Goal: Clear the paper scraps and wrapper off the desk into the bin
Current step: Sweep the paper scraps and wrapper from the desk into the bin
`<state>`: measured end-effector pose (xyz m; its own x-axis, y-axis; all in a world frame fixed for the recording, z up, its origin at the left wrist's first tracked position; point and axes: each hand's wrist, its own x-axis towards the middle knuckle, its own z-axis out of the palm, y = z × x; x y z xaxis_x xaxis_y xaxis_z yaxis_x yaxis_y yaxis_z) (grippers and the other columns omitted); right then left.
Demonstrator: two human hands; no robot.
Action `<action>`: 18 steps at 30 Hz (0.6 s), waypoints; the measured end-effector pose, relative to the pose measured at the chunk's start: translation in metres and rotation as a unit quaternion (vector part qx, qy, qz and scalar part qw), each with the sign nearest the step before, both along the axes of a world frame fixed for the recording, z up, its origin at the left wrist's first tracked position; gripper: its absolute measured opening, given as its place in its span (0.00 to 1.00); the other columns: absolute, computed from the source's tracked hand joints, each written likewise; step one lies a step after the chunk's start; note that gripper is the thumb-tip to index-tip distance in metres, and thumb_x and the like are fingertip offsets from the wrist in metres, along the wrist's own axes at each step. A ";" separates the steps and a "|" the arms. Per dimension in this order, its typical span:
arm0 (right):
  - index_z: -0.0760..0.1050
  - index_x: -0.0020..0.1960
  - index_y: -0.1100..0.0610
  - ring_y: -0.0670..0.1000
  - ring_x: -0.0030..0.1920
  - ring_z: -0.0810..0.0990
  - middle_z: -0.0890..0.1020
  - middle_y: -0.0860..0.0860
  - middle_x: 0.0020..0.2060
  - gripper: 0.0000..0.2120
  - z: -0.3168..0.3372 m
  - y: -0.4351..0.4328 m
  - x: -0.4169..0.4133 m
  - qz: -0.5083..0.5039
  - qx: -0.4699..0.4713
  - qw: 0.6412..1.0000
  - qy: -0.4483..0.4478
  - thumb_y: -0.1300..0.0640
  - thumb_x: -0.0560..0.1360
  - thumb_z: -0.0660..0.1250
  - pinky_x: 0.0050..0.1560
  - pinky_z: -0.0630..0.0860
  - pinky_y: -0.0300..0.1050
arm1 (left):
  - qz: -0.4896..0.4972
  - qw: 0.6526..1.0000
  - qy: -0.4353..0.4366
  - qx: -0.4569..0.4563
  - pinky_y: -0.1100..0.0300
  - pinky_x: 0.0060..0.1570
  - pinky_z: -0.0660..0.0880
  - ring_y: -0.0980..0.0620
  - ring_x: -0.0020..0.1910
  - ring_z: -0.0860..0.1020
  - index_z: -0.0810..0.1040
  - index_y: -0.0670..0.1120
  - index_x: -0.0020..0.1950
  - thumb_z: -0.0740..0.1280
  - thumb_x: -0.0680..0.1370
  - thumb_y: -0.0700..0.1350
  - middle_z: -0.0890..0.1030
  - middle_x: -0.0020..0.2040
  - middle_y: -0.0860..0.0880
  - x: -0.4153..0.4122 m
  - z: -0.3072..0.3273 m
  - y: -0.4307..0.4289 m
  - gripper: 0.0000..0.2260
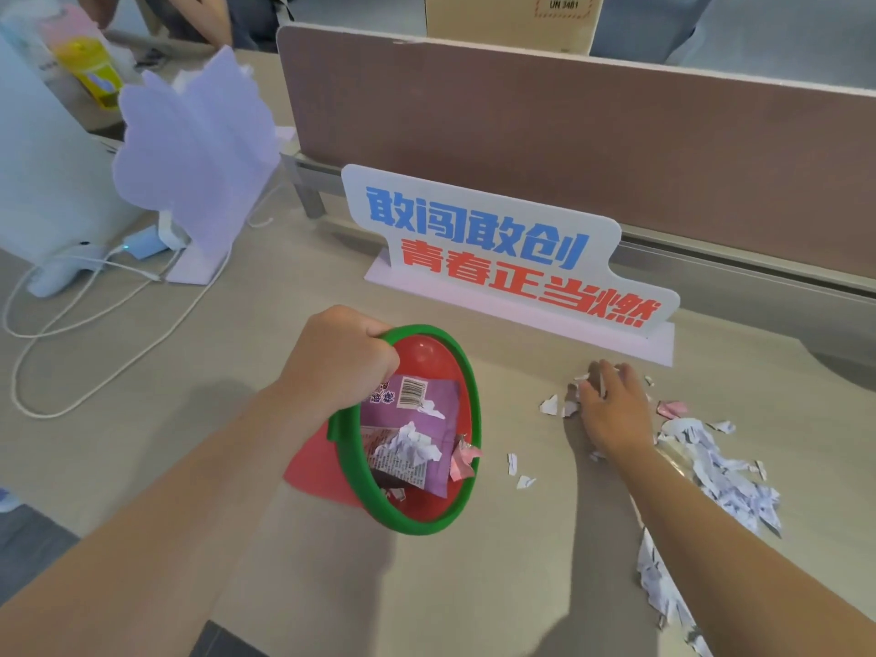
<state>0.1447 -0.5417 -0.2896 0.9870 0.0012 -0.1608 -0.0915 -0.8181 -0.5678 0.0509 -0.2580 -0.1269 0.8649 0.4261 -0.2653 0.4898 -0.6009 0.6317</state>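
My left hand (339, 358) grips the green rim of a small red bin (462, 419), which is tilted toward the right over the desk. Inside the bin lie a purple wrapper (429, 448) and some crumpled paper bits. My right hand (616, 407) rests palm down on the desk with fingers spread over white paper scraps (557, 405). More torn scraps (725, 476) lie in a pile to the right of that hand, and a few small pieces (519, 471) sit between bin and hand. A pink scrap (673, 409) lies just right of the hand.
A white sign with blue and red characters (502, 258) stands behind the bin. A brown partition (569, 149) closes the desk's far side. At the left stand a lilac cut-out stand (199, 154), white cables (95, 315) and a yellow bottle (90, 68).
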 end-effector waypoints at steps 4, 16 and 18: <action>0.70 0.59 0.54 0.57 0.60 0.68 0.74 0.54 0.56 0.24 -0.006 0.022 -0.015 0.105 -0.074 0.992 -0.017 0.41 0.72 0.51 0.62 0.67 0.53 | -0.001 1.000 0.000 -0.004 0.57 0.34 0.70 0.50 0.31 0.74 0.84 0.35 0.41 0.63 0.56 0.40 0.80 0.35 0.30 0.005 -0.002 0.005 0.19; 0.73 0.52 0.51 0.55 0.49 0.76 0.78 0.49 0.51 0.12 -0.030 0.047 -0.104 0.212 -0.066 0.968 -0.117 0.46 0.72 0.62 0.51 0.73 0.49 | -0.004 1.000 0.024 -0.013 0.56 0.34 0.72 0.32 0.38 0.84 0.85 0.36 0.40 0.63 0.56 0.39 0.79 0.28 0.36 0.007 -0.001 0.009 0.18; 0.74 0.48 0.50 0.55 0.41 0.77 0.80 0.48 0.45 0.06 -0.033 0.046 -0.098 0.215 -0.062 0.965 -0.134 0.50 0.74 0.61 0.42 0.74 0.49 | -0.005 1.000 0.018 -0.015 0.58 0.32 0.70 0.33 0.35 0.83 0.84 0.35 0.38 0.63 0.56 0.40 0.79 0.29 0.34 0.007 -0.001 0.008 0.17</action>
<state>0.0464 -0.4957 -0.3225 0.9055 0.4178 0.0744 0.4086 -0.8110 -0.4187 0.0574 -0.2496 -0.1277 0.8589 0.4091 -0.3082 0.5064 -0.5875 0.6312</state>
